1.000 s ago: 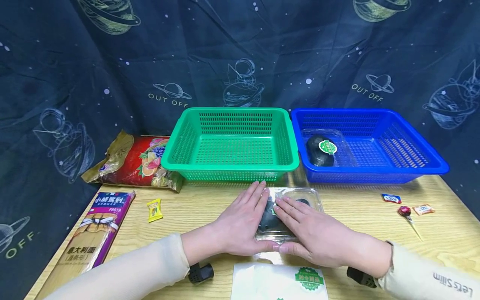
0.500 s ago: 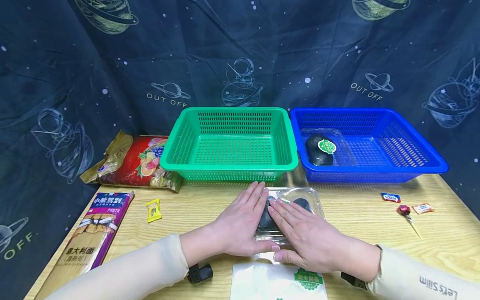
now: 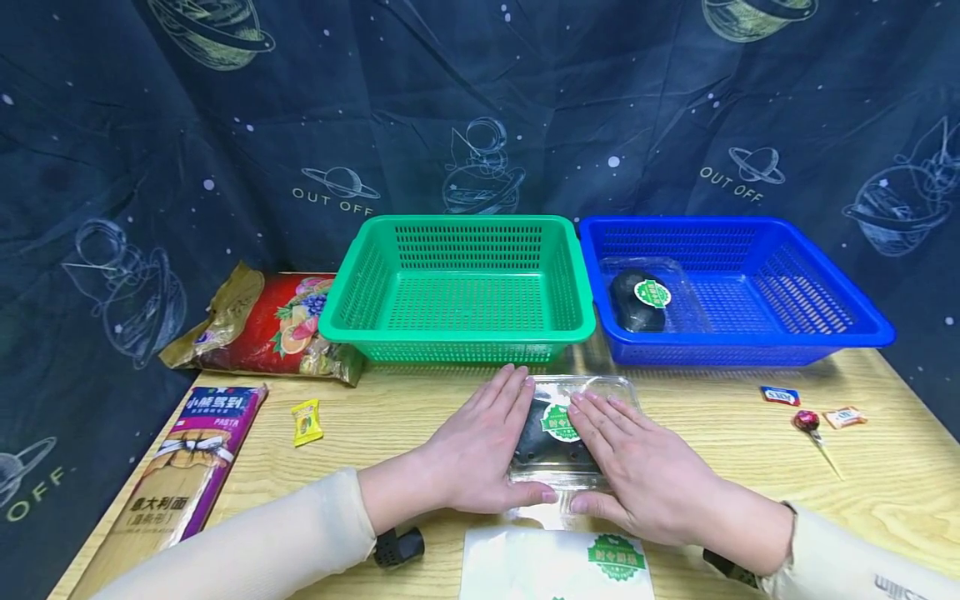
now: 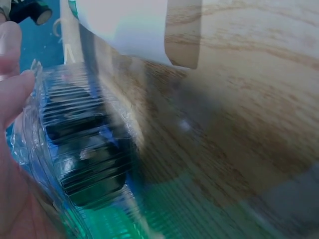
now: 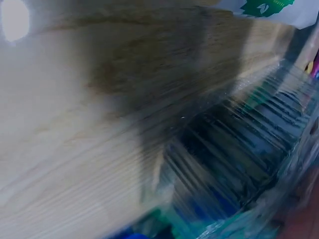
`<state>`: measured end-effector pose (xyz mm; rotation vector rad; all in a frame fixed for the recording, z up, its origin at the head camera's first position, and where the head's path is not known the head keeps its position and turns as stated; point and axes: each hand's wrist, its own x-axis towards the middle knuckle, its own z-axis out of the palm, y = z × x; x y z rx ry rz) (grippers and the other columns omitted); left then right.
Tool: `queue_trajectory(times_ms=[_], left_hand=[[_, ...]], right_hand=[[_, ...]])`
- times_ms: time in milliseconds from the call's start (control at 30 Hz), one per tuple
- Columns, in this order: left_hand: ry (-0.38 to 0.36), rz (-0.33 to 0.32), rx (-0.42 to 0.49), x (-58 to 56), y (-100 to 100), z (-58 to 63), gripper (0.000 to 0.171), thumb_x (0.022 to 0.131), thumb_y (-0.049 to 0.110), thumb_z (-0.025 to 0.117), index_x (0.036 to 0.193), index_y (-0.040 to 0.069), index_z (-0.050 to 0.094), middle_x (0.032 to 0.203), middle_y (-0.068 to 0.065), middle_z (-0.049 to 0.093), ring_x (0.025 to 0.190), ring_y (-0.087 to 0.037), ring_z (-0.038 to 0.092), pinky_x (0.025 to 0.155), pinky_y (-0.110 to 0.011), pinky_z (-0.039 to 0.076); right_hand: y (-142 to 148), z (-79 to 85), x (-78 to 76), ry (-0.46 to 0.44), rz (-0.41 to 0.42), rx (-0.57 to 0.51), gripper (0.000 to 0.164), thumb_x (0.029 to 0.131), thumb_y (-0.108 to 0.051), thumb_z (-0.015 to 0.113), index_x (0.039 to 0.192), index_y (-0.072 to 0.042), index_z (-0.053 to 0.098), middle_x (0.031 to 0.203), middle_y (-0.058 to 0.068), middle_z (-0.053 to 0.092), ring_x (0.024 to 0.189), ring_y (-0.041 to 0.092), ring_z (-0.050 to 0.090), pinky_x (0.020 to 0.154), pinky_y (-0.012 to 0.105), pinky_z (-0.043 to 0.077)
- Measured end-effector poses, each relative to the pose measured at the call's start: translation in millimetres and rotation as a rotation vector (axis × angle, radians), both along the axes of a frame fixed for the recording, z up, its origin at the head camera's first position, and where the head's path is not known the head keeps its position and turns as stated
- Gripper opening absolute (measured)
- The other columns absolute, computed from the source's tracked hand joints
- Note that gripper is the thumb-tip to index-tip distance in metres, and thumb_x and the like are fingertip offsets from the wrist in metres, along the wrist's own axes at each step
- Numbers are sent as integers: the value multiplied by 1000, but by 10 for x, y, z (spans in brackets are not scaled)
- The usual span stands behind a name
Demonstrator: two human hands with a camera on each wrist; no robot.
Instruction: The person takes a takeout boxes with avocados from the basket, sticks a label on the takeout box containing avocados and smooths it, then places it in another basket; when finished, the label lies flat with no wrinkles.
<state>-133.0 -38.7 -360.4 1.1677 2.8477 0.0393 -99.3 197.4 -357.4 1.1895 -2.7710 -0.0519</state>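
A clear plastic clamshell box [image 3: 553, 479] with dark rounded items inside lies on the table in front of me. On its lid sits a round green-and-white sticker [image 3: 558, 422]. My left hand [image 3: 480, 450] rests along the box's left side, its fingers straight. Across the lid's right part lies my right hand [image 3: 648, 467], fingers also straight, fingertips at the sticker's right edge. Both thumbs point toward each other at the near side. The ribbed side of the box [image 4: 75, 144] shows beside the hand in the left wrist view, and the box [image 5: 234, 149] appears blurred in the right wrist view.
Behind stand a green basket [image 3: 457, 336] and a blue basket [image 3: 750, 340] holding another stickered box [image 3: 686, 304]. At left are a red-gold bag [image 3: 258, 325], pasta pack [image 3: 187, 467] and yellow candy [image 3: 307, 422]. A sticker sheet [image 3: 540, 567] lies nearest; a lollipop [image 3: 807, 421] lies right.
My right hand first slides left over the sticker, then shifts back right, so the sticker now shows between the hands. My left hand stays nearly in place.
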Motion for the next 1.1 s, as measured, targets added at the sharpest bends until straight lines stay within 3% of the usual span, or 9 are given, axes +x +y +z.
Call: queue_trajectory(times_ms=[300, 467, 900, 1100], left_hand=[[-8, -2, 35, -6, 4, -17, 114, 80, 80, 38, 149, -6, 13, 157, -22, 5, 145, -35, 3, 116, -40, 10], [-13, 2, 45, 0, 2, -26, 114, 80, 80, 39, 149, -6, 12, 157, -22, 5, 145, -35, 2, 116, -41, 11], [-25, 4, 49, -4, -3, -43, 113, 81, 79, 39, 150, -6, 11, 157, -22, 3, 145, -34, -2, 116, -43, 10], [-3, -9, 46, -25, -11, -55, 111, 82, 73, 46, 150, -6, 9, 157, -23, 4, 145, -36, 0, 116, -44, 13]], right_hand=[[69, 50, -8, -17, -9, -30, 83, 93, -60, 44, 142, 5, 38, 150, 21, 33, 140, 33, 28, 111, 47, 26], [-23, 40, 6, -37, 19, -5, 85, 93, -62, 40, 142, 7, 36, 150, 23, 30, 140, 35, 25, 112, 47, 24], [-320, 123, 110, -223, 17, -11, 91, 93, -65, 36, 146, 8, 27, 154, 23, 20, 143, 34, 16, 114, 46, 19], [-419, 170, 97, -390, -39, -117, 83, 96, -62, 29, 149, 1, 24, 156, 15, 18, 145, 25, 10, 115, 42, 17]])
